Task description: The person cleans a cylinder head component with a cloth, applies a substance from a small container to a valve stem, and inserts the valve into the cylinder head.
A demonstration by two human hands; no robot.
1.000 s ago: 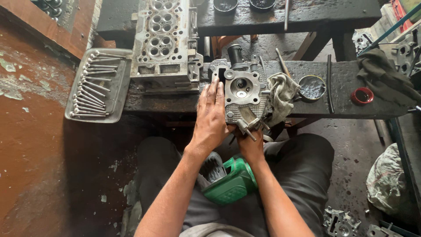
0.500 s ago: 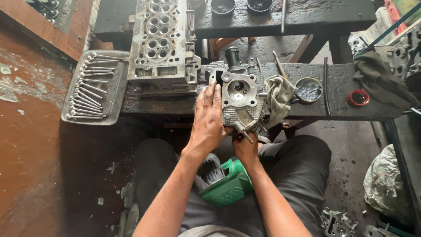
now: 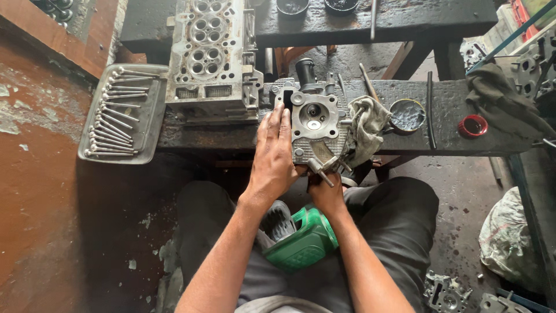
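**Small head on the bench edge**

Head cam: left hand (image 3: 273, 156) lies flat, fingers together, against the left side of the small head (image 3: 315, 124) at the bench (image 3: 446, 116) edge. Right hand (image 3: 327, 194) sits under its near end; can't tell its grip. Rag (image 3: 366, 124) touches its right side, green tool (image 3: 301, 240) in lap.

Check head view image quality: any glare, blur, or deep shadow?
Head view: sharp overall, no motion blur on the left hand or small cylinder head; soft daylight, no harsh glare; deep shadow under the bench; right hand partly hidden; slight wide-angle bending at the edges.
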